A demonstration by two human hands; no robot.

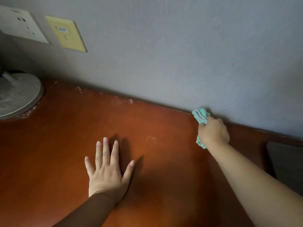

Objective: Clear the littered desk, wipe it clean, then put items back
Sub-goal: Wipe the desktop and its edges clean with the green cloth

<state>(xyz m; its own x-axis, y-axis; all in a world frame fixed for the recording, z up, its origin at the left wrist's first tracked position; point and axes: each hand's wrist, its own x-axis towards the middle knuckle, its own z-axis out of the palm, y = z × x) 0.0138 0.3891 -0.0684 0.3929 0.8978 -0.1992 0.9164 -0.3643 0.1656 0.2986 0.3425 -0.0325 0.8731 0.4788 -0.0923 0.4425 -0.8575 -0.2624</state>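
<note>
Head view: green cloth (pixel 200 116) in tight grip of right hand (pixel 213 132) by wall (pixel 180 54); left hand (pixel 106 176) flat, empty, on desk (pixel 65 136).

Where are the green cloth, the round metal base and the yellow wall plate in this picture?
green cloth (pixel 200 116), head view, on the bunched end nearest the wall.
round metal base (pixel 18 94), head view, on its flat top.
yellow wall plate (pixel 65 33), head view, on its middle.

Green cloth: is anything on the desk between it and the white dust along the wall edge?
Nothing visible stands between the green cloth and the white dust; the left hand rests flat nearer the front.
</note>
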